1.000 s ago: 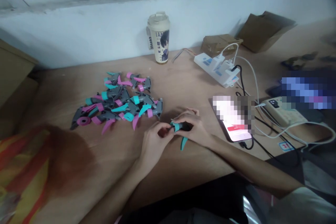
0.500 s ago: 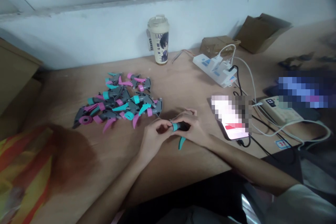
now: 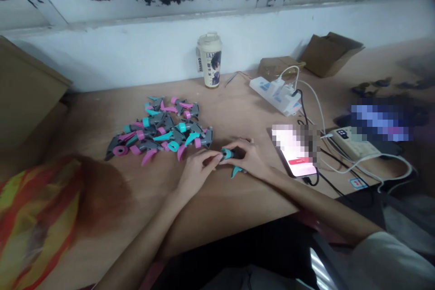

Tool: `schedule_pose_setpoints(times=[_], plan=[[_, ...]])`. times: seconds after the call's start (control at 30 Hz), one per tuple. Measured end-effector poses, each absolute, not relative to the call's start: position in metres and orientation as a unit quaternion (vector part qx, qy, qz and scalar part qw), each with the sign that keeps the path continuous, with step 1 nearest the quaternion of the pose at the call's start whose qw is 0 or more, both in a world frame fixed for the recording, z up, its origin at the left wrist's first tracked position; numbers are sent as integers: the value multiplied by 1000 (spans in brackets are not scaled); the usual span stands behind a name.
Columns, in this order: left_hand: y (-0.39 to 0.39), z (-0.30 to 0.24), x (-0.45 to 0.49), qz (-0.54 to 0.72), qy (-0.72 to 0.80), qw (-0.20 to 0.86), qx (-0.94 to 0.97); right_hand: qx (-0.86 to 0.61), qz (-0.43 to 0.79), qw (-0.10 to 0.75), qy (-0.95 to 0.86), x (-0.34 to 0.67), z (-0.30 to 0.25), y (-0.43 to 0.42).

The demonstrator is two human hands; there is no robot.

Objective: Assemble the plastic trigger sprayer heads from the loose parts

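My right hand [image 3: 252,159] is closed around a trigger spray head [image 3: 227,153] with a teal collar. Its teal lever [image 3: 236,171] pokes out below the fingers, while most of its grey body is hidden by the hand. My left hand [image 3: 197,170] is closed in a pinch, thumb and forefinger together at the collar's open end. Anything between those fingertips is too small or hidden to make out. Just left and beyond lies a heap of grey spray heads [image 3: 173,137] with pink and teal collars and levers.
At the back stands a cream coffee cup [image 3: 212,63]. To the right are a white power strip [image 3: 273,95], a lit phone [image 3: 295,154], a power bank [image 3: 355,142] and tangled cables. Cardboard boxes [image 3: 331,54] sit by the wall. A red-and-yellow bag [image 3: 41,217] lies at left.
The view has tilted up slightly. My left fingers have drawn back from around the collar to its open end, leaving more of the collar showing. My right hand keeps hold of the spray head.
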State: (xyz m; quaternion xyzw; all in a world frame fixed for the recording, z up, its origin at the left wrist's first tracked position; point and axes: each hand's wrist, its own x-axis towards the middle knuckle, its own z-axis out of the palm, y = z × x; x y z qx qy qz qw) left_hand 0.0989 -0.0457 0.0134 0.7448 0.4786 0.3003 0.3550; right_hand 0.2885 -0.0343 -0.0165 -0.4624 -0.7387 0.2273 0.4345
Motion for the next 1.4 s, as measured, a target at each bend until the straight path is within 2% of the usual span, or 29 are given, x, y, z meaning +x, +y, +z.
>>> schedule_pose_setpoints(times=[0.1, 0.23, 0.5, 0.7, 0.9, 0.97, 1.17, 1.4], plan=[[-55, 22, 85, 324, 499, 400, 697, -481, 247, 432, -722, 287, -7, -21], [-73, 31, 55, 385, 541, 393, 636, -495, 258, 436, -706, 271, 10, 9], [-95, 53, -5, 511, 625, 333, 486, -484, 268, 441, -707, 198, 14, 105], [-98, 54, -34, 543, 676, 271, 418, -470, 269, 420, -729, 162, 19, 149], [-86, 43, -34, 541, 684, 276, 404, -414, 266, 421, -762, 154, 26, 135], [-78, 40, -37, 529, 696, 231, 426, -409, 261, 423, -765, 165, 27, 124], [-28, 18, -72, 475, 740, -5, 476, -462, 253, 405, -748, 212, 10, 74], [17, 9, -101, 500, 758, -26, 419, -533, 258, 329, -735, 237, -13, 7]])
